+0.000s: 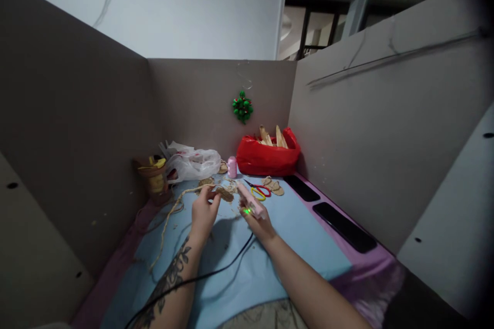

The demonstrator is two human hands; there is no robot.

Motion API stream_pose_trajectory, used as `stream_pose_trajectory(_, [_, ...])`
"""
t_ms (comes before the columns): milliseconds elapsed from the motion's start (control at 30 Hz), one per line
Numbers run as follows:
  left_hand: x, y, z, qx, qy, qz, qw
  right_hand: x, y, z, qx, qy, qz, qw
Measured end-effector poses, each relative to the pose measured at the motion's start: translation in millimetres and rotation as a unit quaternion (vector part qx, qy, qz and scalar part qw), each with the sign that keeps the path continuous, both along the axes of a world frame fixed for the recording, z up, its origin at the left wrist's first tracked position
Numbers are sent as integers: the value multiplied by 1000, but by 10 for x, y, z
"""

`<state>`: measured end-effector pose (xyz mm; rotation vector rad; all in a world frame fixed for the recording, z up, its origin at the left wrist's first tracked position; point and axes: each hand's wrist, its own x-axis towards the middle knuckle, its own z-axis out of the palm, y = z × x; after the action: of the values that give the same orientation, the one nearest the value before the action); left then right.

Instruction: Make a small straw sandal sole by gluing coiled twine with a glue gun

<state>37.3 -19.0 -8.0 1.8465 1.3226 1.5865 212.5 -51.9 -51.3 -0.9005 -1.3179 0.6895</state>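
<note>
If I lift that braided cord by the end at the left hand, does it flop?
Probably floppy: the braided cord lies in loose curves on the blue mat, so its tail would hang and drag. It looks thin and fibrous, likely light. Crumbs near the left hand hint it sheds.

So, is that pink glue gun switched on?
On: a green light glows on the pink glue gun held in the right hand.
</note>
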Motion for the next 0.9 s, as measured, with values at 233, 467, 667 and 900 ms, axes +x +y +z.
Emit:
stream_pose_trajectory(233, [7, -52, 6, -9, 81, 18, 996, -65, -100, 144, -55, 49, 73, 995])
stream_pose_trajectory(467, [8, -51, -8, 5, 77, 18, 997, -45, -85, 118, -14, -37, 51, 998])
stream_pose_trajectory(667, [26, -92, 35, 4, 83, 27, 996, -60, -91, 161, 22, -105, 9, 994])
stream_pose_trajectory(900, [34, -98, 37, -4, 89, 33, 995, -72, -98, 183, 42, -137, -7, 990])
